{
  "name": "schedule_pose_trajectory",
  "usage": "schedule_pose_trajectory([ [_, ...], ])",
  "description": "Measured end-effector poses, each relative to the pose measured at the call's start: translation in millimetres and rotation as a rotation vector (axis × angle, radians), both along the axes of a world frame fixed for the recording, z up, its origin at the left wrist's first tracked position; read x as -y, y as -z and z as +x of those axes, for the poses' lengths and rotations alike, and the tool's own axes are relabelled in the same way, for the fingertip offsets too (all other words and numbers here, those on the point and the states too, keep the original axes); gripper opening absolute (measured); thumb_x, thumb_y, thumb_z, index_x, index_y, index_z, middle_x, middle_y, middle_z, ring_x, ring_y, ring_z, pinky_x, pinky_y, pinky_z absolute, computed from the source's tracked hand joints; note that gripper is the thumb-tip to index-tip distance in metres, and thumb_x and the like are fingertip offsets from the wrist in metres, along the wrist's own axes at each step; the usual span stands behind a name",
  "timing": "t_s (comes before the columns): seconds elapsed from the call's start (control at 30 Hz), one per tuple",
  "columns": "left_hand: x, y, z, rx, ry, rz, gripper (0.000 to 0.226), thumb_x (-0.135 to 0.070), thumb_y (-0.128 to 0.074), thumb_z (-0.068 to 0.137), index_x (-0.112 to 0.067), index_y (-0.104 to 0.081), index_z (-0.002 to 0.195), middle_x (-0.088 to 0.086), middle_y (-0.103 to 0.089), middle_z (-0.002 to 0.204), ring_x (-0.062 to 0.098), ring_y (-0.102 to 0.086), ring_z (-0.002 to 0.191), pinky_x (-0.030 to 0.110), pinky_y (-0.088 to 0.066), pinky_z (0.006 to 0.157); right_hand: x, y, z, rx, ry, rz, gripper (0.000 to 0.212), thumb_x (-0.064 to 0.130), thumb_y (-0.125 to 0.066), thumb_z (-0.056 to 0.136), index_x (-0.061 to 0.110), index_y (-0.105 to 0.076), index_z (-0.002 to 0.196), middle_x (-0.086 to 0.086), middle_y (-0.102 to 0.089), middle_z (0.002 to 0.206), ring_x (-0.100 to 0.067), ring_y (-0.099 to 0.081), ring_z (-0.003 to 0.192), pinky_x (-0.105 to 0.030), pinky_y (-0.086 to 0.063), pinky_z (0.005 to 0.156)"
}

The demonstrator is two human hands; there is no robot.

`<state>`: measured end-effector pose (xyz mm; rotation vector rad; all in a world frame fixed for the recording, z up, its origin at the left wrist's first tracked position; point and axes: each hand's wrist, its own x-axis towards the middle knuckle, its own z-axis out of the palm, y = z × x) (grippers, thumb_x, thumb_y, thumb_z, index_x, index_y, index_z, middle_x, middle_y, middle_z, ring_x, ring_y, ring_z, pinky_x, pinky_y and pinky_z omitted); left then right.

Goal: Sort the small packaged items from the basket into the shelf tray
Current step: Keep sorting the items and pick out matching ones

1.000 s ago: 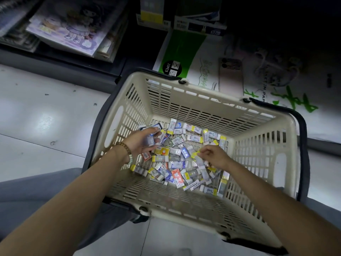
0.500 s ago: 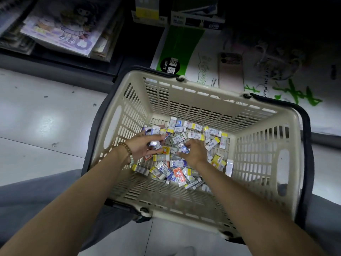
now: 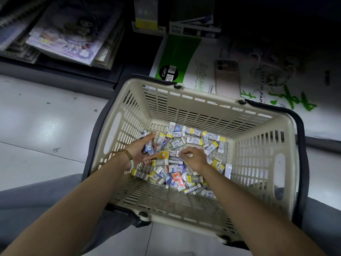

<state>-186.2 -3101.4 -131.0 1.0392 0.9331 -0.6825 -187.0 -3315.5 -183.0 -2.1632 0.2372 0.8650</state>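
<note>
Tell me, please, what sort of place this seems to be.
Probably a stationery shop: a plastic shopping basket holds many small labelled packets, sketch paper packs lie beyond it, and notebooks are stacked on a low shelf at the upper left.

Packets (image 3: 177, 169) in basket (image 3: 201, 108) — phone (image 3: 227, 76) behind.

right hand (image 3: 195, 159) slid left — fingers (image 3: 185, 151) pinching packet (image 3: 173, 153)
</note>
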Motion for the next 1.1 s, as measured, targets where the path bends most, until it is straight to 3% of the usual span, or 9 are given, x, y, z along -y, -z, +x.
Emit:
schedule_pose_trajectory([
  [0.2,2.4,23.4,-8.9,-0.117,0.168,0.056,0.040,-0.033,-0.075,0.068,-0.006,-0.062,0.094,0.010,-0.069,0.078,0.021,-0.066,0.073,0.032,-0.059,0.062,-3.3,-0.6,-6.9,0.010,-0.221,-0.171,0.034,0.034,-0.072,0.081,0.018,-0.058,0.107,-0.002,-0.062,0.109,-0.023,-0.042,0.116,-0.033,-0.036,0.093],
  [0.37,8.9,37.6,-18.7,-0.175,0.247,0.080,0.030,-0.027,-0.070,0.082,-0.004,-0.061,0.098,0.013,-0.064,0.085,0.023,-0.061,0.075,0.039,-0.054,0.085,-4.6,-1.5,-7.0,-0.102,-0.200,-0.130,0.039,0.033,-0.072,0.081,0.010,-0.062,0.110,-0.009,-0.065,0.111,-0.027,-0.058,0.104,-0.040,-0.047,0.093],
  [0.47,6.7,40.2,-20.7,-0.169,0.243,0.054,0.024,-0.024,-0.067,0.085,-0.004,-0.062,0.098,0.011,-0.066,0.079,0.020,-0.062,0.070,0.037,-0.054,0.080,-2.5,-0.5,-11.1,-0.113,-0.100,-0.007,0.020,0.024,-0.065,0.089,0.006,-0.066,0.080,-0.014,-0.062,0.078,-0.029,-0.059,0.074,-0.040,-0.048,0.077],
  [0.53,5.8,35.2,-17.4,-0.146,0.242,0.022,0.030,-0.029,-0.071,0.079,-0.005,-0.062,0.095,0.010,-0.070,0.076,0.021,-0.065,0.072,0.037,-0.056,0.082,1.8,-8.7,-7.1,-0.096,0.044,0.090,0.031,0.020,-0.060,0.092,0.013,-0.057,0.062,-0.002,-0.051,0.061,-0.019,-0.046,0.058,-0.030,-0.040,0.065],
  [0.6,7.7,25.4,-10.3,-0.076,0.220,0.013,0.048,-0.041,-0.076,0.067,-0.008,-0.061,0.099,0.009,-0.072,0.075,0.024,-0.065,0.083,0.038,-0.055,0.087,2.5,-23.2,1.3,-0.089,0.183,0.188,0.018,0.020,-0.056,0.094,0.006,-0.069,0.095,-0.001,-0.064,0.090,-0.015,-0.058,0.074,-0.022,-0.045,0.070],
  [0.67,12.3,10.6,-0.1,0.033,0.161,-0.009,0.063,-0.050,-0.074,0.059,-0.010,-0.059,0.105,0.006,-0.072,0.076,0.020,-0.067,0.082,0.034,-0.057,0.082,-3.1,-47.0,13.2,-0.106,0.209,0.317,0.035,0.017,-0.054,0.095,0.001,-0.056,0.126,-0.006,-0.063,0.114,-0.016,-0.064,0.089,-0.015,-0.050,0.074],
  [0.83,7.3,-49.3,14.7,0.331,0.161,0.001,0.069,-0.063,-0.075,0.051,-0.014,-0.065,0.098,0.006,-0.074,0.088,0.015,-0.070,0.078,0.024,-0.055,0.068,-42.8,-116.3,34.8,-0.012,0.093,0.663,0.015,0.007,-0.060,0.089,0.003,-0.064,0.102,0.003,-0.071,0.077,-0.004,-0.066,0.063,-0.015,-0.054,0.065],
  [0.97,-24.0,-105.7,8.1,0.556,0.148,0.136,0.039,-0.049,-0.083,0.050,-0.024,-0.071,0.078,-0.003,-0.073,0.078,0.010,-0.068,0.072,0.022,-0.053,0.061,-78.8,-144.1,38.2,-0.019,0.067,0.858,0.003,0.011,-0.061,0.087,0.012,-0.064,0.085,0.005,-0.069,0.065,-0.005,-0.065,0.059,-0.015,-0.054,0.060],
  [1.1,-56.8,-142.0,-5.5,0.601,-0.062,0.199,0.010,-0.026,-0.067,0.077,-0.018,-0.070,0.072,-0.007,-0.071,0.069,0.003,-0.065,0.060,0.017,-0.051,0.053,-98.2,-127.1,33.6,-0.139,0.140,0.865,0.015,0.020,-0.056,0.091,0.008,-0.064,0.096,-0.001,-0.070,0.082,-0.008,-0.064,0.066,-0.018,-0.054,0.063],
])
